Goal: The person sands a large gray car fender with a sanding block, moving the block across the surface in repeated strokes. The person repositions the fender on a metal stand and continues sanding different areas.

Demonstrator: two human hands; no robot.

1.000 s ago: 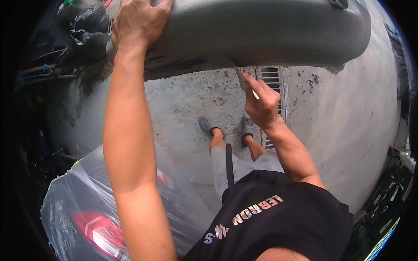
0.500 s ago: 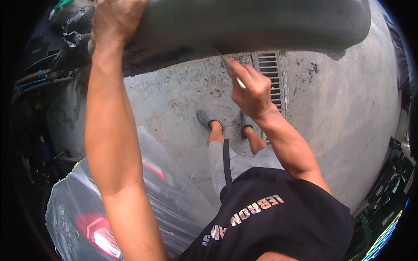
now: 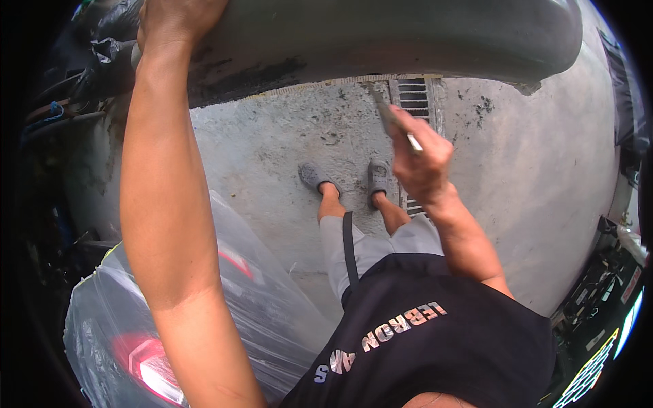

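Observation:
A large dark grey-green curved panel, which looks like a car bumper [image 3: 381, 41], spans the top of the view. Black smears mark its lower left face, and a rough pale edge runs along its underside. My left hand [image 3: 178, 20] grips the panel's left part, its fingers mostly cut off by the top of the picture. Just below the lower edge, my right hand [image 3: 423, 158] is closed round a putty knife [image 3: 386, 117]. The blade points up and left, blurred, apart from the panel; a pale handle end sticks out of the fist.
Clear plastic sheeting [image 3: 102, 326] covers a red and white object at lower left. A floor grate [image 3: 413, 98] lies beyond my feet in the stained concrete floor [image 3: 265, 149]. Black bags [image 3: 115, 30] crowd the upper left, and dark clutter [image 3: 598, 292] lines the right.
My right hand with the putty knife has drawn down and right, away from the bumper's lower edge. My left hand has slipped slightly up and left in the picture.

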